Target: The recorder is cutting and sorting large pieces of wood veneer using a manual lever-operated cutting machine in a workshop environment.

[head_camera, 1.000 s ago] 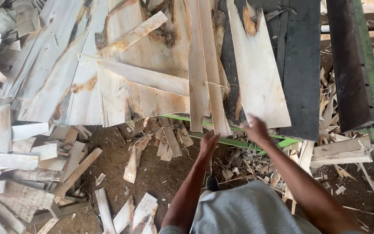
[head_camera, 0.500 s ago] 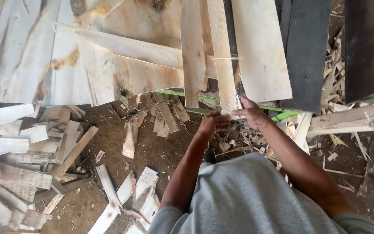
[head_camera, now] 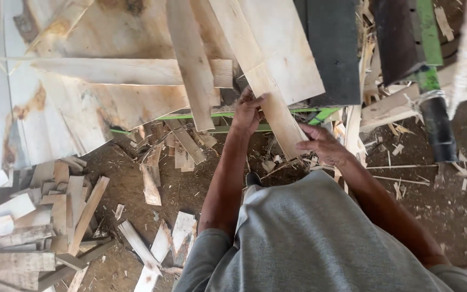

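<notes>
**Ana:** Plank (head_camera: 268,94), the long pale one, was what both hands were on, wasn't it? Where did it lie?

**Ben:** It slanted off the stack of sheets (head_camera: 109,103) on the green-edged bench (head_camera: 190,116), its near end hanging past the edge toward the person. The left hand (head_camera: 247,111) was up at the plank's left edge, fingers curled together around it. The right hand (head_camera: 322,145) sat at the low end, fingers spread and pressed against the wood, more a steadying touch than a full grip, as far as I could judge.

**Ana:** Why one high and one low?

**Ben:** My guess was control: a long thin board swings if held at one spot, so two spaced holds kept it straight.

**Ana:** And the other boards?

**Ben:** A narrower strip (head_camera: 193,65) lay just left of the plank, crossing a horizontal board (head_camera: 120,71). A wider panel (head_camera: 285,48) lay to the plank's right, overlapping it, with a dark slab (head_camera: 333,48) beside that. They overlapped loosely, like a pile to be picked from.

**Ana:** The ground?

**Ben:** Offcuts (head_camera: 28,227) were heaped at the lower left, and splinters (head_camera: 395,146) were scattered on the dirt under the bench, likely fallen where they were cut. A black and green bar (head_camera: 428,92) stood at the right, well apart from both hands.
</notes>
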